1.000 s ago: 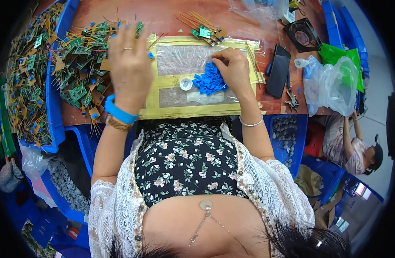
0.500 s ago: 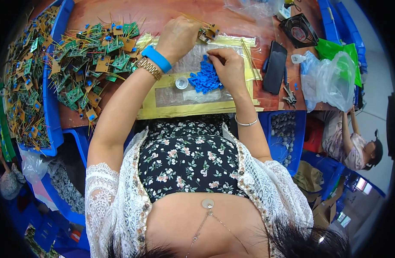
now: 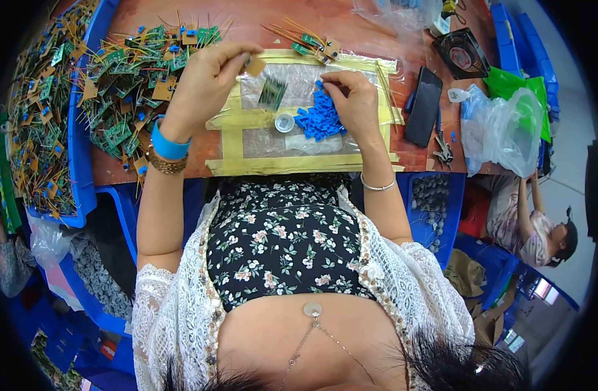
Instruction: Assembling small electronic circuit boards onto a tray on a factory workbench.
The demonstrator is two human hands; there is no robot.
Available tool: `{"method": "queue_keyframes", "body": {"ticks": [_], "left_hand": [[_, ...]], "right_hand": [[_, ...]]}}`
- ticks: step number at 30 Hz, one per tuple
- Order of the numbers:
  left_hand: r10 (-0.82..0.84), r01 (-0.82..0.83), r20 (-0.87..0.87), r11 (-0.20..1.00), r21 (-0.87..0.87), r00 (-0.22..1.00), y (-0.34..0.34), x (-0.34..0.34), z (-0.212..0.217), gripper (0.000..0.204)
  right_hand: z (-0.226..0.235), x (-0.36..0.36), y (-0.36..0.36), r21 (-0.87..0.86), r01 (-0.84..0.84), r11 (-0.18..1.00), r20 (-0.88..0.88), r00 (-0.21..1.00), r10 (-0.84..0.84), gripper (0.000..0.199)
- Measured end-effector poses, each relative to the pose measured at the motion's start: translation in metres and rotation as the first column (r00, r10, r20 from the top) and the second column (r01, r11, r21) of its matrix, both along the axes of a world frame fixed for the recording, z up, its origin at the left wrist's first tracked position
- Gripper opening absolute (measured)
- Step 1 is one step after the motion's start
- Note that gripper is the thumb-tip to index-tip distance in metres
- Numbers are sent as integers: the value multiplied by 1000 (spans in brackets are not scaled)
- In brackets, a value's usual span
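Phone and fan lie rightward, a cap beside blue pieces left of the narrowed right hand, hold unclear; left hand pinches a board.

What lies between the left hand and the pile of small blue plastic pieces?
Head view: a blurred green rectangular circuit board and, nearer the pile, a small round white cap.

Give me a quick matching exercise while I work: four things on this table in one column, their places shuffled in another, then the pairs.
Things:
1. Phone
2. Tan board
3. Blue pieces
4. White cap

Places:
A. Heaped beside the right hand
B. On the taped sheet, just left of the heap
C. Beside the keys
D. Held in the left hand

Pairs: 1-C, 2-D, 3-A, 4-B
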State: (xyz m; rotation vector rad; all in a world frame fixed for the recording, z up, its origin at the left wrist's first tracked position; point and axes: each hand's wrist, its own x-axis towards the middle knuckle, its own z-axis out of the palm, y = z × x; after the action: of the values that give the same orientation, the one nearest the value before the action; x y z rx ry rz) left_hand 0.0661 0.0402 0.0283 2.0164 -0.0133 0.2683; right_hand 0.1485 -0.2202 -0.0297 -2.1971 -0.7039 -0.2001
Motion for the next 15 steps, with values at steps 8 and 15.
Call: {"method": "queue_keyframes", "body": {"ticks": [8,15], "left_hand": [[-216,254,-139,721,644,966,-17,7,-12,19],[-51,-236,413,754,612,909,-44,-19,-22,32]], "right_hand": [[7,-6,6,-166,25,986,88,996,-10,10],[3,-2,1,-85,-15,996,63,998,20,10]]}}
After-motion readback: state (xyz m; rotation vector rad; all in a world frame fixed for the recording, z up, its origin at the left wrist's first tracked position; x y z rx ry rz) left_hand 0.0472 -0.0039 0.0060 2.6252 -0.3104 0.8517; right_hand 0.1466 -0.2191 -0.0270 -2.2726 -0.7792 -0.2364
